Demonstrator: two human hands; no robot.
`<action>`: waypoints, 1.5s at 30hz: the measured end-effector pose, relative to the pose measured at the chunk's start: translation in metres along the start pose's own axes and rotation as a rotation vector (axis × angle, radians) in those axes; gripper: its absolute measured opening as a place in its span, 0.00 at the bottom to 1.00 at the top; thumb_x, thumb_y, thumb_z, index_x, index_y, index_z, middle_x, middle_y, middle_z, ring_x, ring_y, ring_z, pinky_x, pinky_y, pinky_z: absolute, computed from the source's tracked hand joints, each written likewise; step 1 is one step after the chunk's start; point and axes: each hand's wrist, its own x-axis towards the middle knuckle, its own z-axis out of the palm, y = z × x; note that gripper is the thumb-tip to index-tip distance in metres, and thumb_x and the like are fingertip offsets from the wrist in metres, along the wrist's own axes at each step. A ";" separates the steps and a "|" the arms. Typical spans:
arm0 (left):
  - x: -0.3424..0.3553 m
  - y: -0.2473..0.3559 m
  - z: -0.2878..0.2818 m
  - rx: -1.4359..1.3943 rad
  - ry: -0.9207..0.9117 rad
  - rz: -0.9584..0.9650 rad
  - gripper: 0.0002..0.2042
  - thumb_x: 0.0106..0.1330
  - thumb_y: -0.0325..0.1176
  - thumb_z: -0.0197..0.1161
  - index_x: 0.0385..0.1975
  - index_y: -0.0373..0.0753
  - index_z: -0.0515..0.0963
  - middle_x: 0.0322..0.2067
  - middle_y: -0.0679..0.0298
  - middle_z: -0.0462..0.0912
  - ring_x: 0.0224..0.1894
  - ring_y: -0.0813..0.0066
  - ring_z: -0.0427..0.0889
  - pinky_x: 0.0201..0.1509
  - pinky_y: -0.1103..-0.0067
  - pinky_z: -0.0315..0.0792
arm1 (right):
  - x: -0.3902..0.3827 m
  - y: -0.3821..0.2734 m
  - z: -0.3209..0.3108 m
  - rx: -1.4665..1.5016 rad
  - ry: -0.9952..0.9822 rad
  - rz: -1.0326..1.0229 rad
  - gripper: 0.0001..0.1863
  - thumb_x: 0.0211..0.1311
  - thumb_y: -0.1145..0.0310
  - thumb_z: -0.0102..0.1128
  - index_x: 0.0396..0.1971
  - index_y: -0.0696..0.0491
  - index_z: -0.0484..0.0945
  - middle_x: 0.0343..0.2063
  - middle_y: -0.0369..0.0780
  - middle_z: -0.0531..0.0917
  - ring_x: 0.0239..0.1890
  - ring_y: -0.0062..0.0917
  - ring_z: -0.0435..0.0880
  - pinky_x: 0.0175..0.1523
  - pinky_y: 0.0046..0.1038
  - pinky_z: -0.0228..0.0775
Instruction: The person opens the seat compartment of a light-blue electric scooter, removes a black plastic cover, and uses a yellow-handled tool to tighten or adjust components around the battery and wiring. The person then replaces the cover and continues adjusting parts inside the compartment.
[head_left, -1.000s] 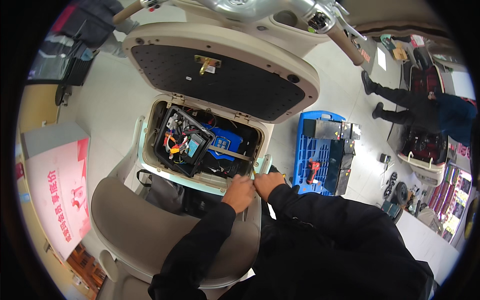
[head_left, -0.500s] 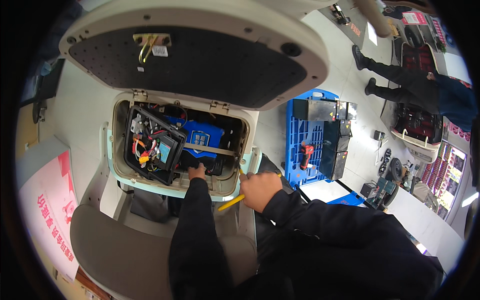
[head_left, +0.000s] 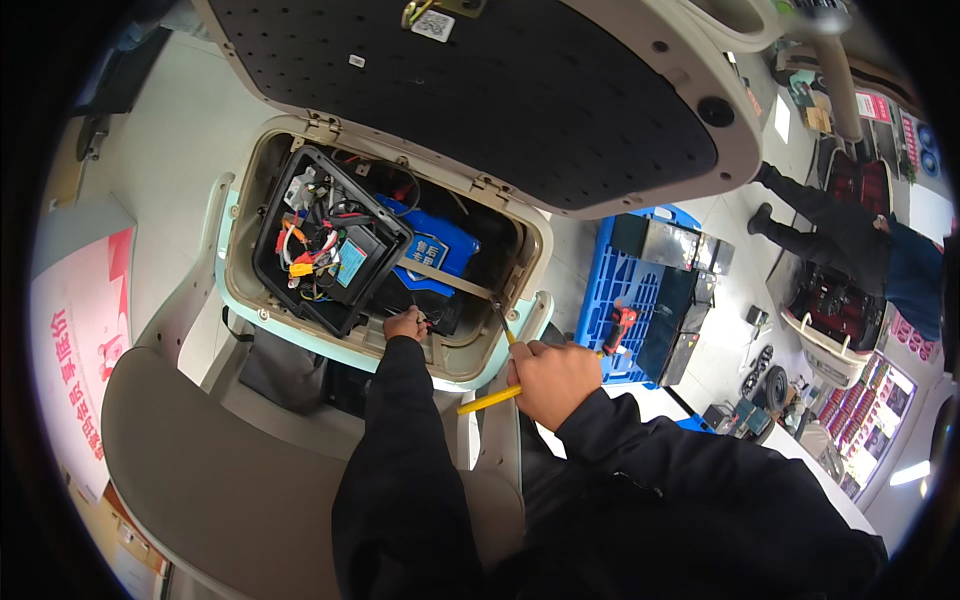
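The scooter's open compartment point(head_left: 535, 250) lies under a raised lid point(head_left: 480, 100). Inside, a black plastic box point(head_left: 370, 240) full of wires and connectors sits beside a blue battery point(head_left: 445, 245), crossed by a beige strap point(head_left: 450, 278). My right hand point(head_left: 550, 385) grips a yellow-handled tool point(head_left: 480, 401), whose thin shaft reaches up toward the strap's right end at the compartment's edge. My left hand point(head_left: 405, 325) has its fingers closed at the compartment's lower inner edge, beside the black box; what they pinch is too small to make out.
A grey seat point(head_left: 200, 430) is below left. At right, a blue plastic pallet point(head_left: 600, 330) carries black battery packs point(head_left: 665, 320) and a red power drill point(head_left: 620, 325). A person in dark clothes point(head_left: 850, 240) stands by another scooter point(head_left: 830, 340). A pink sign point(head_left: 75, 370) is at far left.
Since a second ago my left hand has moved left and up into the compartment, away from my right hand. The yellow tool now shows clearly in my right hand. The view has shifted.
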 end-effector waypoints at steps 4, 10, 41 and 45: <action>0.029 -0.021 -0.012 -0.024 0.032 0.108 0.13 0.71 0.26 0.72 0.29 0.33 0.72 0.26 0.56 0.80 0.22 0.70 0.81 0.20 0.73 0.73 | 0.010 -0.003 -0.008 -0.002 -0.047 -0.001 0.08 0.53 0.65 0.72 0.30 0.48 0.82 0.24 0.35 0.86 0.23 0.33 0.86 0.31 0.35 0.75; 0.041 -0.027 -0.011 0.056 0.057 0.116 0.12 0.70 0.24 0.71 0.31 0.35 0.72 0.29 0.51 0.83 0.30 0.64 0.91 0.21 0.72 0.77 | 0.010 0.002 -0.003 0.021 -0.041 -0.004 0.08 0.53 0.65 0.72 0.30 0.49 0.82 0.23 0.35 0.85 0.25 0.33 0.87 0.34 0.35 0.75; -0.182 0.032 0.054 1.270 -0.553 1.133 0.34 0.60 0.43 0.77 0.69 0.58 0.73 0.57 0.56 0.73 0.60 0.46 0.77 0.58 0.59 0.77 | -0.015 -0.045 0.037 2.815 0.338 0.712 0.14 0.79 0.59 0.54 0.57 0.47 0.75 0.24 0.29 0.64 0.27 0.19 0.64 0.50 0.30 0.62; -0.164 0.035 0.054 1.450 -0.624 1.588 0.23 0.55 0.41 0.73 0.53 0.48 0.82 0.47 0.65 0.76 0.49 0.58 0.79 0.51 0.69 0.79 | -0.018 -0.028 0.030 2.518 0.025 0.614 0.16 0.79 0.60 0.53 0.60 0.47 0.72 0.41 0.38 0.79 0.44 0.29 0.77 0.58 0.35 0.63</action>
